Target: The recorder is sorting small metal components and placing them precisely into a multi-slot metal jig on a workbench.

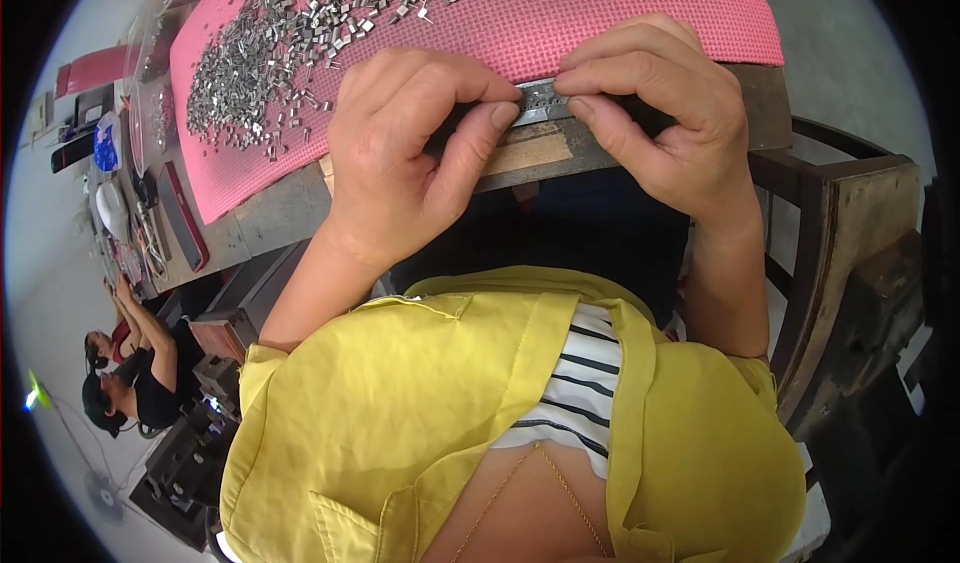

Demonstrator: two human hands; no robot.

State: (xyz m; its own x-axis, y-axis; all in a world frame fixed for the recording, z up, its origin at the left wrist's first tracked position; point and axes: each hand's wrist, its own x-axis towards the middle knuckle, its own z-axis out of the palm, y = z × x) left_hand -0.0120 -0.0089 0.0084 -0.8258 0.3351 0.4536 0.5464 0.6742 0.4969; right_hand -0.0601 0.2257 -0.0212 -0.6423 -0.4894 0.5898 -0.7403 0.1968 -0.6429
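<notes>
A short grey metal strip (542,103) with small dark marks along it lies level at the near edge of the pink mat. My left hand (410,138) pinches its left end between thumb and forefinger. At the other end, the thumb and fingertips of my right hand (665,108) close on the strip in the same way. Both ends are hidden by my fingertips, and the marks are too small to make out. Many small silvery metal pieces (260,73), some with thin legs, are heaped beyond my left hand.
The pink textured mat (700,13) covers the table, whose wooden edge (530,153) runs below my hands. A dark phone-like slab with a red edge (183,215) and a white computer mouse (112,211) lie left. A wooden chair (850,178) stands right. Other people (150,363) sit far left.
</notes>
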